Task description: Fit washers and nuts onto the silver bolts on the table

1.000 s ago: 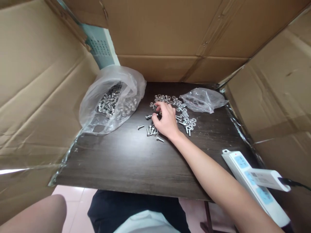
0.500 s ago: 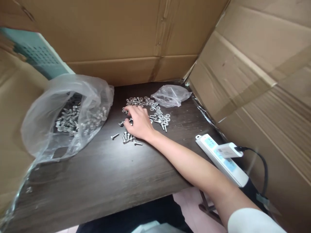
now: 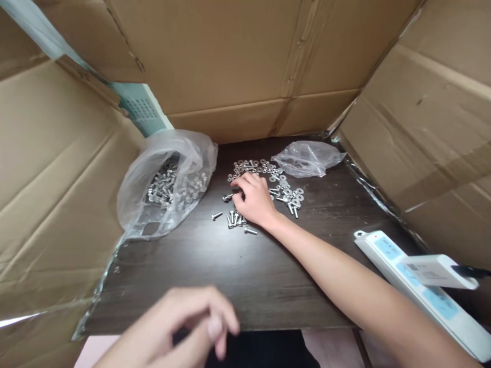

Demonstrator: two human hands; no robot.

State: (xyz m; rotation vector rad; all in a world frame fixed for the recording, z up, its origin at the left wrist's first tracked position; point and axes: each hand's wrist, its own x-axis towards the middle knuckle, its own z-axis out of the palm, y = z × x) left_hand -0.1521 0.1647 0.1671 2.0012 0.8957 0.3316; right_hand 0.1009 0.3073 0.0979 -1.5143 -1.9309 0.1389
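Note:
My right hand (image 3: 253, 198) reaches over loose hardware on the dark table, back upward, fingers bent. Its thumb and forefinger are apart, and its other fingertips are hidden. A bolt (image 3: 227, 198) lies by the thumb tip. Just nearer to me is a small cluster of bolts (image 3: 236, 220), with a single bolt (image 3: 217, 216) to its left and another bolt (image 3: 250, 231) to its right. Beyond and right of the hand are scattered nuts and washers (image 3: 284, 184), mixed with bolts. My left hand (image 3: 195, 319) hovers at the near table edge, loosely curled, and nothing shows in it.
An open clear plastic bag (image 3: 130, 191) full of bolts stands at left. A crumpled plastic bag (image 3: 310, 157) lies at the back right. A white power strip (image 3: 418, 291) with a plugged-in adapter sits at right. Cardboard walls (image 3: 230, 61) enclose the table (image 3: 184, 268).
My left hand has come into view at the bottom. The camera view has shifted, so everything sits further right. My right hand stays over the hardware, nearly unchanged.

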